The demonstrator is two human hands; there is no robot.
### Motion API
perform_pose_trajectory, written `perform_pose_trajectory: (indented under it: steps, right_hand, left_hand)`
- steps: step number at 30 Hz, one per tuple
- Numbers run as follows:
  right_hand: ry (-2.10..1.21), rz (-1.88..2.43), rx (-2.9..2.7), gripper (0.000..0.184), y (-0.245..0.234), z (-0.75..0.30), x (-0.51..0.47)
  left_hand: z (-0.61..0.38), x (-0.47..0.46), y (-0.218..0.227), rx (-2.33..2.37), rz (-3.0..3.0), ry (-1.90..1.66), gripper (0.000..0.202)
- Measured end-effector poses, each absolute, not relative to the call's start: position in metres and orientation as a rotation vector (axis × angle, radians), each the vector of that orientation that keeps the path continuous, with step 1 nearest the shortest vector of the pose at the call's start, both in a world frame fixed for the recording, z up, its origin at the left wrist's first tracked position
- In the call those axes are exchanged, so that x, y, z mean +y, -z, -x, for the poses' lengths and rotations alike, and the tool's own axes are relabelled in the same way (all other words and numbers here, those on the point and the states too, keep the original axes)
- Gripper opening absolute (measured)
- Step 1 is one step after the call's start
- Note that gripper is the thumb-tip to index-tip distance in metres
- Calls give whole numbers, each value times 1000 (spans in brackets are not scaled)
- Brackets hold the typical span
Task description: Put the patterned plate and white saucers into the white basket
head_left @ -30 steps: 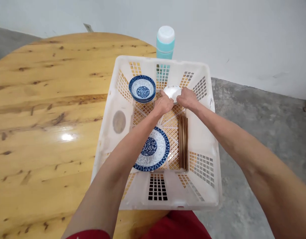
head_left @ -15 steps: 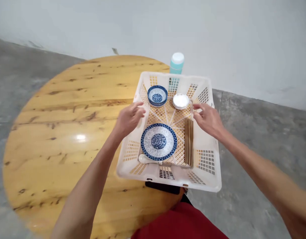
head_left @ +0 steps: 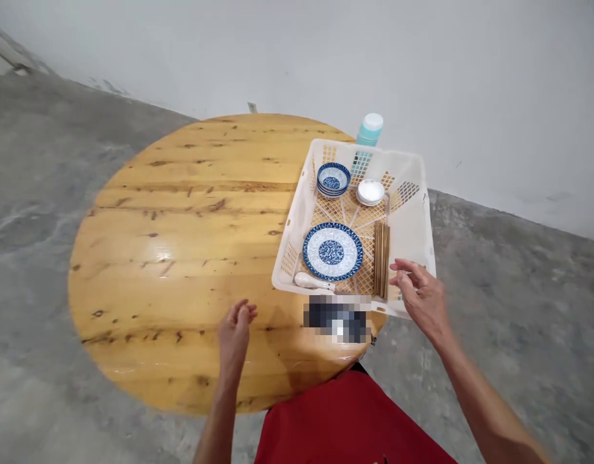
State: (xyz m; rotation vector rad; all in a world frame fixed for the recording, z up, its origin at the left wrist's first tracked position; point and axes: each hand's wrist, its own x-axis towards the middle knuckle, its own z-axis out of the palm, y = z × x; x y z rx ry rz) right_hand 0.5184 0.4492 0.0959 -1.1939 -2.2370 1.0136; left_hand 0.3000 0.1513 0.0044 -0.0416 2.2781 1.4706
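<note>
A white plastic basket [head_left: 287,251] stands on the right side of the round wooden table. In it are stacked blue-patterned bowls [head_left: 333,180], small white dishes [head_left: 371,192], a blue-rimmed plate [head_left: 332,251], a bundle of brown chopsticks [head_left: 381,259] and white spoons [head_left: 312,281]. My right hand [head_left: 421,298] hovers by the basket's near right corner, fingers loosely bent and apart, holding nothing. Left of the basket, my left hand [head_left: 235,330] is above the table near its front edge, empty, with its fingers slightly curled and apart.
Behind the basket stands a turquoise bottle [head_left: 370,129] with a white lid. A dark pixelated object [head_left: 338,320] lies at the front of the wooden table [head_left: 180,258]. A pale wall rises behind, and concrete floor [head_left: 509,309] surrounds the table.
Both hands have come back from over the basket toward me; the left has also dropped away from its side. The view has shifted, so the basket appears farther right.
</note>
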Motion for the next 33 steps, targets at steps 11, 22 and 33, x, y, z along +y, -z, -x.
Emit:
perform_pose_trajectory:
  steps: [11,22,33]
  right_hand:
    - [-389,1332,-2602,38,-66,-506,429]
    - [-241,1509,-2635,38,-66,-500,429]
    - [-291,1491,-2765,38,-75,-497,426]
  left_hand:
    - [-340,97,43,2170,-224,-1224,41]
    - [-327,79,73,1924,-21,-1480,42]
    - [-328,78,73,1896,73,-1594,48]
